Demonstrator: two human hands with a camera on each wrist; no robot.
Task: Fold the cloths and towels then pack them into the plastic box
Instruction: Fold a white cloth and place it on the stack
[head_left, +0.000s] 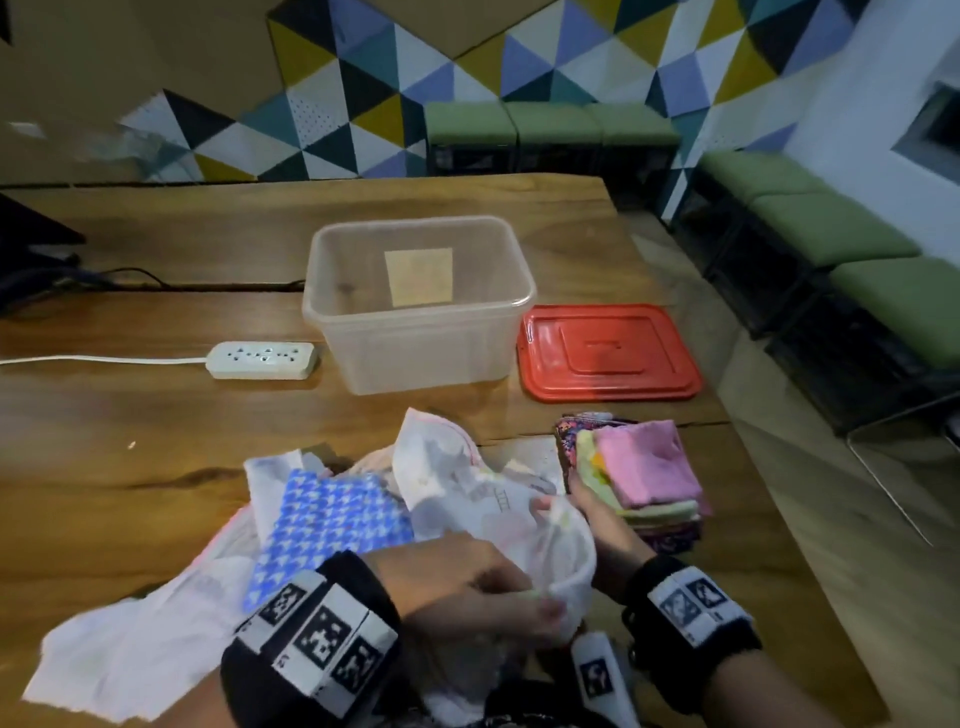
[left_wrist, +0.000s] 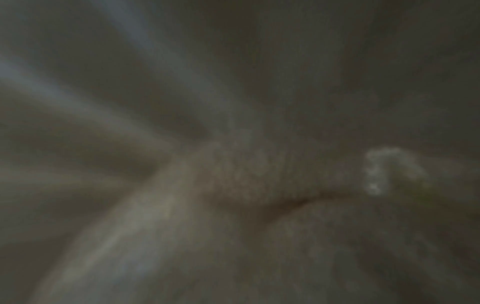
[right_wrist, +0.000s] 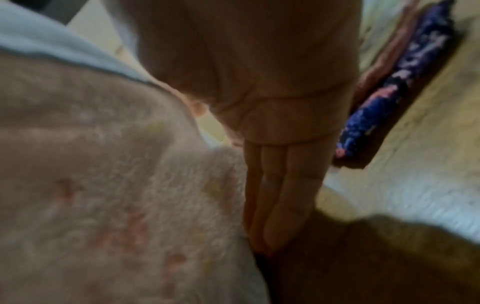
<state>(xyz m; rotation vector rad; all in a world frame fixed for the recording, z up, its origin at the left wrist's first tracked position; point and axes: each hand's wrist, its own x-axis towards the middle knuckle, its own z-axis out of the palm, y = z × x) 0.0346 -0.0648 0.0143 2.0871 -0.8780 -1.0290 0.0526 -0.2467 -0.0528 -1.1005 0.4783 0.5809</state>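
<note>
Both hands are in on the white printed towel (head_left: 498, 514), lifted off the heap at the near edge of the wooden table (head_left: 156, 415). The left hand (head_left: 467, 587) has its fingers curled onto the near hem, pinching it, while the right hand (head_left: 582, 514) works the far side of the same towel; the right wrist view shows that hand's fingers (right_wrist: 280, 185) lying straight and together against the fluffy cloth, so it looks more like a flat support than a pinch, though the blur makes that hard to call. The left wrist view is a dark smear and tells us nothing. Holding the towel at two points like this makes sense if the aim is to find its edges and shake it square before the first fold. Beneath and to the left lie the pieces not yet folded, a blue-and-white patterned cloth (head_left: 327, 519) on top of them. Just right of the hands sits the folded stack (head_left: 644, 478), pink on top, dark floral at the bottom, parked close so each finished piece has a short trip. Farther off, the clear plastic box (head_left: 415, 332) stands open with no cloth in it, its red lid (head_left: 608, 353) flat beside it on the right, a power strip (head_left: 262, 358) on its left. Packing has not begun.
</note>
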